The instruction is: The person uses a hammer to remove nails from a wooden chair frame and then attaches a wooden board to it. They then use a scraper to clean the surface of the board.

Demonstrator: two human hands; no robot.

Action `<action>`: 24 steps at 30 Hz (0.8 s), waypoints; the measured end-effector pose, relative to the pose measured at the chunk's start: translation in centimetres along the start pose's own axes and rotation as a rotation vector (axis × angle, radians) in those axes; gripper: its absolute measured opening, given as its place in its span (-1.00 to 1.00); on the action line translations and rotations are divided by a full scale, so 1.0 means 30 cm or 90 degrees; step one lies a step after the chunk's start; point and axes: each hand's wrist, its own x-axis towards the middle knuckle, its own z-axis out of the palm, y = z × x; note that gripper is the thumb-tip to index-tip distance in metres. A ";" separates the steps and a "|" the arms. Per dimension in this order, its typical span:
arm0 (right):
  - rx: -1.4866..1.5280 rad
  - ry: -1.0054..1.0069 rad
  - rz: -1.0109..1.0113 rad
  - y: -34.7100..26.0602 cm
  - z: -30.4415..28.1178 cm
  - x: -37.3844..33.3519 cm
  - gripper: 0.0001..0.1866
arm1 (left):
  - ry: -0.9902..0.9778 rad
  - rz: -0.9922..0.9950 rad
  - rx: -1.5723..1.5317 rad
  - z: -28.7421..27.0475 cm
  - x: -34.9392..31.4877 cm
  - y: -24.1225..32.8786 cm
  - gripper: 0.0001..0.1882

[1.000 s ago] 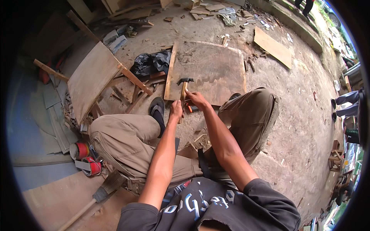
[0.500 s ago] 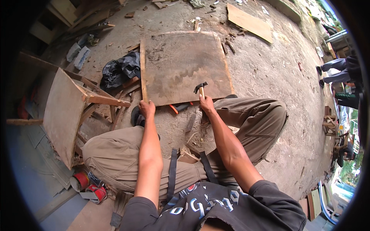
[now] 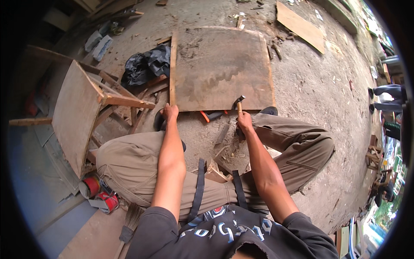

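A stained plywood panel [image 3: 224, 64] lies on the ground before me, with a pale wooden strip [image 3: 173, 73] along its left edge. My left hand [image 3: 170, 112] is closed around the near end of that strip, at the panel's corner. In my right hand [image 3: 244, 121] is a hammer [image 3: 240, 105], gripped by its wooden handle, head up by the panel's near edge. An orange-and-black handle [image 3: 212, 116] shows just under that edge, between my feet. A flat blade-like piece [image 3: 222, 134] lies closer to me.
To my left leans an upturned wooden frame [image 3: 77, 116] with legs sticking out. A black plastic bag [image 3: 146, 67] and scrap wood sit beside the panel. Red cans [image 3: 89, 186] and a brush [image 3: 129, 226] are by my left leg. A thin board [image 3: 300, 26] lies far right. Another person [image 3: 388, 98] stands at right.
The whole view has shifted, so the scene sits farther right. My right hand has drawn the hammer slightly toward me, and its head has turned. The left hand stays at the panel's corner.
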 end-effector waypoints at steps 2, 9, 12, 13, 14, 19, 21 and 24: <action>0.031 -0.005 0.040 -0.022 -0.004 0.008 -0.59 | 0.014 -0.058 -0.110 0.001 0.028 -0.013 -0.57; -0.091 0.092 -0.081 -0.124 0.026 0.014 -0.46 | -0.203 -0.081 -0.555 0.043 0.068 -0.093 -0.52; -0.017 0.042 -0.140 -0.205 0.037 -0.018 -0.51 | -0.265 -0.082 -0.608 0.045 0.019 -0.088 -0.61; 0.028 0.009 -0.121 -0.292 0.066 -0.084 -0.51 | -0.246 -0.100 -0.663 0.036 0.031 -0.140 -0.74; 0.014 0.017 -0.140 -0.293 0.061 -0.077 -0.52 | -0.247 -0.096 -0.681 0.035 0.012 -0.115 -0.76; -0.053 0.037 -0.243 -0.378 0.058 -0.089 -0.55 | -0.168 -0.055 -0.723 0.033 -0.089 -0.026 -0.84; -0.059 0.063 -0.303 -0.495 0.067 -0.165 -0.58 | -0.178 0.010 -0.724 0.011 -0.092 -0.052 -0.80; -0.032 0.143 -0.376 -0.595 0.060 -0.244 -0.60 | -0.194 0.068 -0.599 -0.028 -0.186 0.044 -0.71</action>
